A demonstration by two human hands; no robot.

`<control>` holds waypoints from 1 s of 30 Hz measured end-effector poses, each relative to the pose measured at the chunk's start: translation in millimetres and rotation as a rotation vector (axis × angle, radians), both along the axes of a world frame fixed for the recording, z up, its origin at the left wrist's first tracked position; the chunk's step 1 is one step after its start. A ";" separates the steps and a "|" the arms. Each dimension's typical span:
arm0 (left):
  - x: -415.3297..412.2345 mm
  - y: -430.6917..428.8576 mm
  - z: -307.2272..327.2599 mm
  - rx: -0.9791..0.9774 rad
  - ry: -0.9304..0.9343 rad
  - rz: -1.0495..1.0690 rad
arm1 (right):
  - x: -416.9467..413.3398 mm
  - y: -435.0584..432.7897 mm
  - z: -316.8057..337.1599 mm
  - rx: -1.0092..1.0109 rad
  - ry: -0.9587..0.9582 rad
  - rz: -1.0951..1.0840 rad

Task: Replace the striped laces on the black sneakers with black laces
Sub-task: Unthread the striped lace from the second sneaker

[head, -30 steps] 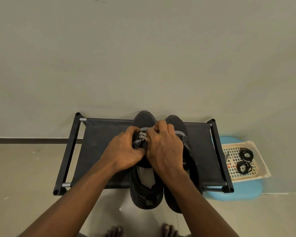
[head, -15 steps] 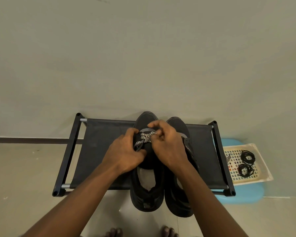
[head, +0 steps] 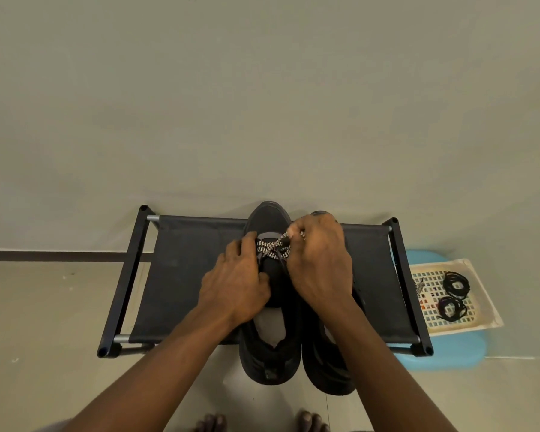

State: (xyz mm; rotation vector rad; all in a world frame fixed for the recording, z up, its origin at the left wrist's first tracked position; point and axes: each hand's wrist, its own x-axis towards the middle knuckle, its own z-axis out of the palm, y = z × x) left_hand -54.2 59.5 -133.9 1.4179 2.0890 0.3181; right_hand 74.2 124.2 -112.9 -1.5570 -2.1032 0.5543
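While two black sneakers are sitting side by side on a low black rack [head: 181,275], toes pointing at the wall and heels hanging over the near edge, both hands are working at the left sneaker [head: 270,347]. The left hand [head: 236,288] is lying over that shoe's left side and tongue, its fingers curled down against the upper and bracing it rather than pinching anything that can be seen. The right hand [head: 320,263] is reaching across from above the right sneaker [head: 328,366], its thumb and fingertips pressed together on a strand of the striped lace [head: 272,249], which is crossing the upper eyelets near the toe in black and white. To the right of the rack, a cream mesh tray [head: 487,304] is resting on a blue stool [head: 449,353], and two coils of black laces [head: 455,283] are lying in the tray, well apart from the shoes. Bare toes are showing at the bottom edge of the view.
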 end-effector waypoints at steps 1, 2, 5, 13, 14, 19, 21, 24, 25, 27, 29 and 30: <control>0.1 0.0 0.2 0.003 0.006 0.001 | 2.1 2.8 2.1 -0.032 0.078 -0.071; 0.0 0.1 0.6 0.008 0.012 0.003 | 4.3 6.0 4.4 -0.076 0.151 -0.145; -1.2 -0.2 3.0 0.023 0.022 0.014 | 10.7 14.5 7.9 -0.211 0.358 -0.343; -4.7 -1.1 5.1 0.027 -0.042 0.038 | 1.1 14.9 4.3 -0.453 0.737 -0.293; -4.7 -1.3 4.6 0.024 -0.058 0.025 | 1.1 12.4 2.4 -0.391 0.578 -0.186; -7.7 2.6 0.1 0.011 -0.125 -0.049 | -0.5 0.4 -1.8 -0.175 -0.090 0.243; -8.9 3.8 -1.3 -0.017 -0.132 -0.062 | 1.2 -1.7 -3.2 -0.147 -0.225 0.322; -9.4 5.1 -1.6 -0.046 -0.124 -0.075 | 1.3 -3.2 -2.6 -0.027 -0.319 0.309; -9.3 6.3 -1.4 -0.045 -0.116 -0.077 | -0.3 -3.3 -1.9 0.014 -0.324 0.284; -9.1 7.4 -1.3 -0.039 -0.096 -0.074 | -3.5 -3.8 -0.5 0.050 -0.273 0.202; -8.6 7.1 -0.8 -0.035 -0.072 -0.069 | -4.0 -1.3 -1.4 0.006 -0.183 0.085; -8.0 6.6 -0.5 -0.034 -0.060 -0.066 | -2.8 -0.1 -1.5 -0.026 -0.130 0.030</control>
